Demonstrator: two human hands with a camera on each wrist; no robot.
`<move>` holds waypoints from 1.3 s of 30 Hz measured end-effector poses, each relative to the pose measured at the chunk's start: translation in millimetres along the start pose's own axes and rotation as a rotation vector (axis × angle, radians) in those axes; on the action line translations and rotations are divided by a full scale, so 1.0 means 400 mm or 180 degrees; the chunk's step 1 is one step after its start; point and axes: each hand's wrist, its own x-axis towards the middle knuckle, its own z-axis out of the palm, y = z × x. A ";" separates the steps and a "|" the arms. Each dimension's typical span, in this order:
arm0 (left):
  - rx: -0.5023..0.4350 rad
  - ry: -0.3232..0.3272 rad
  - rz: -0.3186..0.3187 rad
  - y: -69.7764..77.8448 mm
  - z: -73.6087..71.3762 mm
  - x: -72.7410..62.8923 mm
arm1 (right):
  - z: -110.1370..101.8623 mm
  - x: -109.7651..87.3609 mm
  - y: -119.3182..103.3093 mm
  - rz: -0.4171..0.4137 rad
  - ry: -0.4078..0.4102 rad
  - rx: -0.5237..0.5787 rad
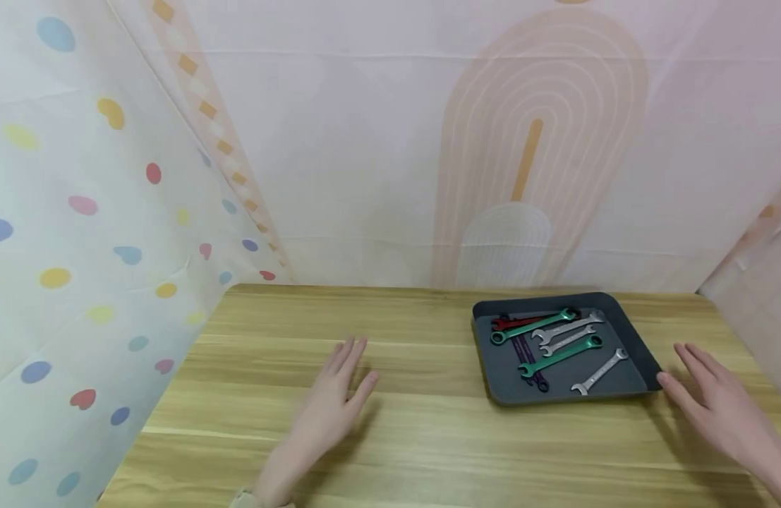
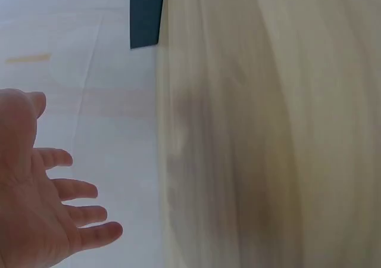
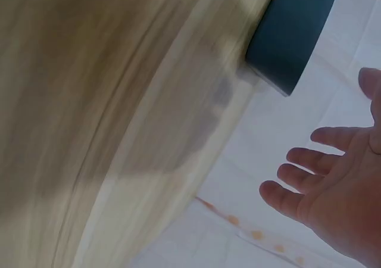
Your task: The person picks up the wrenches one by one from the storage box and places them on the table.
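Note:
A dark grey tray (image 1: 501, 388) stands on the right side of the wooden table and holds several wrenches. Among them are a green wrench (image 1: 561, 356), a silver wrench (image 1: 600, 372) at the front right, a red wrench (image 1: 507, 324) at the back and purple wrenches (image 1: 525, 351) partly under the others. My right hand (image 1: 723, 406) is held with fingers extended beside the tray's right edge, its thumb close to the front right corner. To the left of the tray, my left hand (image 1: 329, 402) hovers over the table with fingers extended, holding nothing.
The wood-grain table (image 1: 422, 451) ends at the back against a pale patterned cloth (image 1: 358, 162). Another cloth with coloured dots (image 1: 98, 296) hangs along the left side. On the right, a further pale cloth (image 1: 761, 296) borders the table.

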 end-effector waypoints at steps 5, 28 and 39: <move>-0.0295 -0.0003 0.0146 0.042 0.049 0.031 | 0.001 0.029 -0.001 0.0012 -0.0044 0.0046; -0.0781 -0.0503 0.0403 0.225 0.218 0.126 | -0.005 0.082 -0.006 -0.0036 -0.0060 0.0003; -0.1045 -0.0536 0.0145 0.260 0.258 0.147 | 0.018 0.104 -0.046 0.0153 0.0008 -0.0022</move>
